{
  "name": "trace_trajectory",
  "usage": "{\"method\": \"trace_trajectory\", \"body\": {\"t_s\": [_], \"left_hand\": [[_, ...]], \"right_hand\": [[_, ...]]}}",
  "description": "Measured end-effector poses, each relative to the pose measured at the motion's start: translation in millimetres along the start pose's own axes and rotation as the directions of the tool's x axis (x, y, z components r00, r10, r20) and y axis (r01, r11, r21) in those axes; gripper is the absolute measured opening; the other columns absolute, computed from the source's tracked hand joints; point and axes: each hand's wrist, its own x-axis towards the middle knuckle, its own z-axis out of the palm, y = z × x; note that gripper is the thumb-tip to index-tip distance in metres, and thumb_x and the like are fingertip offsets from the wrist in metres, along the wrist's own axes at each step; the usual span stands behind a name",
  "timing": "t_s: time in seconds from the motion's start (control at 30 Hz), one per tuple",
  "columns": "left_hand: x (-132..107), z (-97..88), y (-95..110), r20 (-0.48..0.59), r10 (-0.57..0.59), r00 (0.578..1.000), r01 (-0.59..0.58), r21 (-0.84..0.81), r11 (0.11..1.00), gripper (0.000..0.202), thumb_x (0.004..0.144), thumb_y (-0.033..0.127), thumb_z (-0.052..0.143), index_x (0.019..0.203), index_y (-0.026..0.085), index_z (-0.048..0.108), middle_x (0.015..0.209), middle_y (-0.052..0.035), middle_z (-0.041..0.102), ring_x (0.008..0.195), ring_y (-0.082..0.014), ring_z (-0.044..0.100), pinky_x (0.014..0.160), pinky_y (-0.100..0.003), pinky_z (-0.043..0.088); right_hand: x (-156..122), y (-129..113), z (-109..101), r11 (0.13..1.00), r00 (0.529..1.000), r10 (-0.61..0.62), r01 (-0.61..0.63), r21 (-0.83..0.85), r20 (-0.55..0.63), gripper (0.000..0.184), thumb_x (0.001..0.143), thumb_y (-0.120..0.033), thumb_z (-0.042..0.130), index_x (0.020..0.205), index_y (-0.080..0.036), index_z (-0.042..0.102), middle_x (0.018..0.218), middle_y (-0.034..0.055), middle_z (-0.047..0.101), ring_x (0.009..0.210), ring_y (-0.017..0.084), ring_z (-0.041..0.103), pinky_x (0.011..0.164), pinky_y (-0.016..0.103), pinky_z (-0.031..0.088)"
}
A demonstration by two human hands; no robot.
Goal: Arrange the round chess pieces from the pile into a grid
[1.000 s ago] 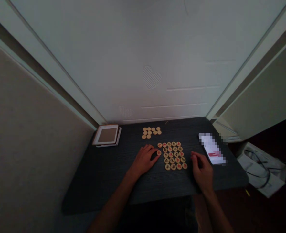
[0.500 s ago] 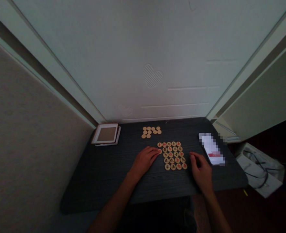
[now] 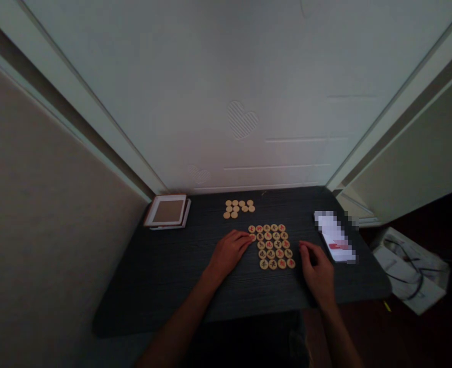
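Observation:
A block of round wooden chess pieces (image 3: 274,246) with red and black marks lies in rows on a dark table (image 3: 164,276). My left hand (image 3: 229,252) rests flat at the block's left edge, its fingertips touching one piece (image 3: 253,237) in the second row. My right hand (image 3: 317,271) sits to the right of the block, fingers loosely curled, holding nothing. A second group of blank-faced pieces (image 3: 239,208) lies further back.
A square flat box (image 3: 167,212) lies at the table's back left corner. A white phone-like object (image 3: 335,236) lies at the right. A white wall panel stands behind the table. A white bag with cords (image 3: 411,268) sits on the floor at the right.
My left hand has pushed one piece up along the block's left side, from about the third row to the second. The right hand has barely moved.

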Motion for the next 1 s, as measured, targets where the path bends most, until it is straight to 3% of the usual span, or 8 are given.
{"method": "trace_trajectory", "body": {"t_s": [0.4,0.57,0.7,0.87,1.0], "left_hand": [[0.7,-2.1,3.1,0.009,-0.002,1.000,0.001,0.014,1.000,0.024,0.102,0.026,0.051,0.118,0.026,0.069,0.115,-0.0050,0.072,0.104,-0.0231,0.065,0.098,-0.041,0.052],[4.5,-14.5,1.4,-0.033,-0.061,0.998,0.062,0.008,0.998,0.023,0.100,0.030,0.055,0.119,0.024,0.065,0.118,-0.0058,0.071,0.110,-0.0239,0.065,0.101,-0.041,0.051],[22.9,-27.3,-6.7,-0.075,-0.045,0.996,0.050,0.060,0.997,0.031,0.100,0.026,0.051,0.130,0.022,0.060,0.128,-0.0075,0.067,0.121,-0.0242,0.061,0.108,-0.042,0.047],[56.4,-22.9,-17.6,0.046,0.091,0.995,-0.099,0.204,0.974,0.051,0.094,0.007,0.043,0.144,0.018,0.049,0.150,-0.0096,0.051,0.141,-0.0226,0.044,0.120,-0.044,0.032],[72.6,-6.2,-24.2,0.164,0.063,0.984,-0.113,0.316,0.942,0.056,0.089,0.006,0.046,0.145,0.012,0.047,0.156,-0.0133,0.044,0.146,-0.0250,0.036,0.122,-0.047,0.025]], "right_hand": [[-0.2,-0.1,-0.9,1.000,0.999,0.031,-0.031,-0.002,0.025,0.031,0.097,-0.043,0.053,0.110,-0.021,0.072,0.108,0.0097,0.073,0.097,0.026,0.068,0.085,0.041,0.054],[0.1,-3.3,-2.1,1.000,0.999,0.017,-0.017,0.007,0.027,0.031,0.097,-0.042,0.053,0.110,-0.021,0.071,0.108,0.0097,0.073,0.098,0.026,0.068,0.087,0.040,0.053],[0.7,-5.0,-2.7,1.000,1.000,0.014,-0.014,0.019,0.026,0.030,0.097,-0.041,0.053,0.110,-0.021,0.071,0.108,0.0099,0.073,0.099,0.026,0.068,0.087,0.040,0.053],[0.2,-2.0,-1.4,1.000,1.000,0.022,-0.022,0.005,0.022,0.032,0.097,-0.042,0.053,0.110,-0.020,0.071,0.108,0.0105,0.073,0.098,0.026,0.068,0.087,0.040,0.053],[-0.2,1.4,0.5,1.000,1.000,0.026,-0.026,0.009,0.009,0.033,0.096,-0.044,0.052,0.109,-0.019,0.072,0.107,0.0110,0.074,0.097,0.026,0.069,0.087,0.040,0.053]]}}
